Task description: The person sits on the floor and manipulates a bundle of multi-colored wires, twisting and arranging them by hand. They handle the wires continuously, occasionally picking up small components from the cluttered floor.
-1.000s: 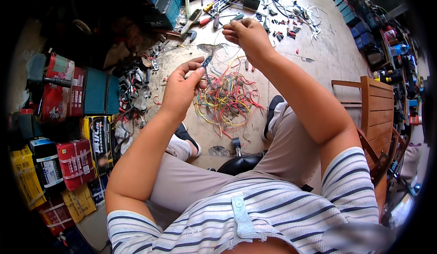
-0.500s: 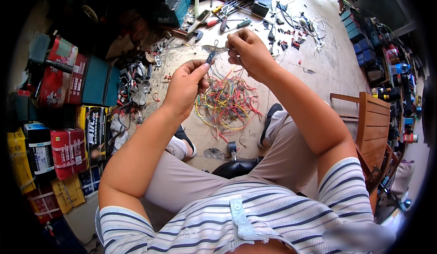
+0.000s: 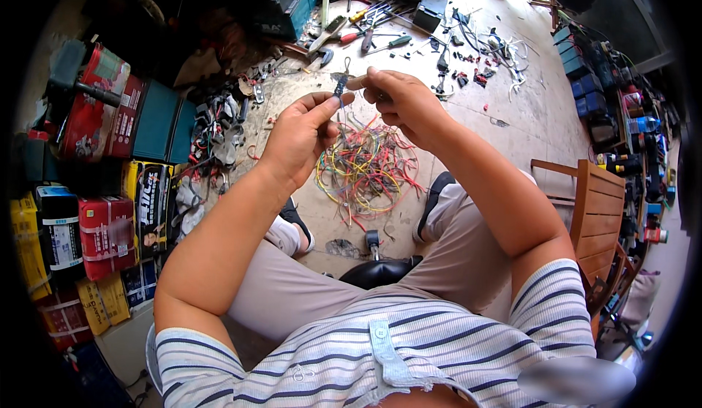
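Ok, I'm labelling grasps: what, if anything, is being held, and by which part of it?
The left hand pinches a dark twisted cord below its looped top; whether the right hand holds anything cannot be told.

A dark, knobbly cord (image 3: 340, 85), pinched in the left hand (image 3: 298, 134)
It stands nearly upright, rising above the left thumb and fingertips and tilted slightly toward the right hand (image 3: 409, 104); its short, thick body is bumpy, though whether coiled or braided cannot be told; a slim, narrow loop (image 3: 347, 64) tops it, clear of both hands; its lower end is hidden by the left hand's grip.
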A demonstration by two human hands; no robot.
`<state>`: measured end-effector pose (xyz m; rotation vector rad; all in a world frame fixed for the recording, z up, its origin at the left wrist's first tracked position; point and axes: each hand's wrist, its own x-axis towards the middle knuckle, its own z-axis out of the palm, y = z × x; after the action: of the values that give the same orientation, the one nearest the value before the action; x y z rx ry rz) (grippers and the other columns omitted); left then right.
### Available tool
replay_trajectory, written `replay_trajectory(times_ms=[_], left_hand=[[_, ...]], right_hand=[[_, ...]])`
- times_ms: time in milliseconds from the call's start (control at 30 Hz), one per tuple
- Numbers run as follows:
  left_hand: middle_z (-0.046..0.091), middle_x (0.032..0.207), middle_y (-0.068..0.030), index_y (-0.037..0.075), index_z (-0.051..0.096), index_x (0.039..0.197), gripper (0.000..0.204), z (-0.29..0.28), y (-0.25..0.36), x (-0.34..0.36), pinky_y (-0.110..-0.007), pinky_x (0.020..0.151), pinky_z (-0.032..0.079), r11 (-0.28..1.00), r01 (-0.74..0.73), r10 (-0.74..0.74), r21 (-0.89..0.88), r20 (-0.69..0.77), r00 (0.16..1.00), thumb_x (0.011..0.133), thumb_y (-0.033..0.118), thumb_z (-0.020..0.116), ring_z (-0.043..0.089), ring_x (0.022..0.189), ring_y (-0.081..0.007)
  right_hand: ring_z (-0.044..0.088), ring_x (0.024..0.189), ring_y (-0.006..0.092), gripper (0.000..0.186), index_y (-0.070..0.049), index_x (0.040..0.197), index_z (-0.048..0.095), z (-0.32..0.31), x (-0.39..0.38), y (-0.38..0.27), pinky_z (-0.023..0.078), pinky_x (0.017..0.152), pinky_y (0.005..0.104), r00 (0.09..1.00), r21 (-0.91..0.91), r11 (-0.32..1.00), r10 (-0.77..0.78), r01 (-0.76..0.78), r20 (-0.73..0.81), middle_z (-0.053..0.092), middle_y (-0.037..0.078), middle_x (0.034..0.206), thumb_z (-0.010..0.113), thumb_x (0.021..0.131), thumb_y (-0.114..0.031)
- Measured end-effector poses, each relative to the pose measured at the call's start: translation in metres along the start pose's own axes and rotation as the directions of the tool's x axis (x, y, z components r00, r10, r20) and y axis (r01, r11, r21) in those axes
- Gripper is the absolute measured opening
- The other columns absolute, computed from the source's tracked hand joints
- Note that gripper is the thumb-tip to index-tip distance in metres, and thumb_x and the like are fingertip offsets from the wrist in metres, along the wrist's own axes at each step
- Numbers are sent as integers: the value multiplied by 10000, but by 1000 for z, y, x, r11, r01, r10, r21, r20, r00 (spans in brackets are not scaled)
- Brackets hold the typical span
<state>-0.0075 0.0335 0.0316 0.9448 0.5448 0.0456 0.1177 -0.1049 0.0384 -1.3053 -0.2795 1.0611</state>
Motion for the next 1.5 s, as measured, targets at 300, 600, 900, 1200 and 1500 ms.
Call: replay_trajectory(times_ms=[300,600,900,1200,1500], left_hand=[[645,1049,-54,37,565,1049,157,-1,2,1,-147,543,428,997,-4,5,78,-7,1000,915,116,539,487,591,-11],[653,998,20,63,612,1028,164,-7,1,4,-135,552,418,965,57,-36,256,-85,996,917,159,538,475,593,10],[653,1033,-6,60,605,1030,154,-3,2,3,-136,529,412,975,-13,35,222,-93,995,915,138,539,487,591,3],[571,774,7,53,562,988,105,22,-17,-4,-211,577,463,999,17,-22,30,174,984,897,105,570,558,619,-74],[562,801,-13,52,539,1001,109,32,-28,-6,-213,615,504,984,180,-174,-7,206,963,898,86,559,583,670,-95]], right_hand=[[317,498,44,290,43,1029,612,-20,6,-7,239,420,192,997,175,983,46,-55,58,525,-9,744,445,916,-165],[353,572,92,270,40,1097,507,-72,11,-40,315,487,216,988,535,838,-149,106,36,501,38,764,394,917,-125],[347,594,87,243,29,1119,500,-79,16,-31,310,527,217,979,541,820,-201,186,-33,486,23,763,454,944,-133],[430,631,76,250,30,1107,506,-22,13,2,377,563,205,989,512,851,-148,114,25,528,17,807,527,930,-145],[365,579,63,233,21,1066,530,-13,15,7,327,502,196,983,512,840,-179,179,-50,479,1,757,543,928,-166]])
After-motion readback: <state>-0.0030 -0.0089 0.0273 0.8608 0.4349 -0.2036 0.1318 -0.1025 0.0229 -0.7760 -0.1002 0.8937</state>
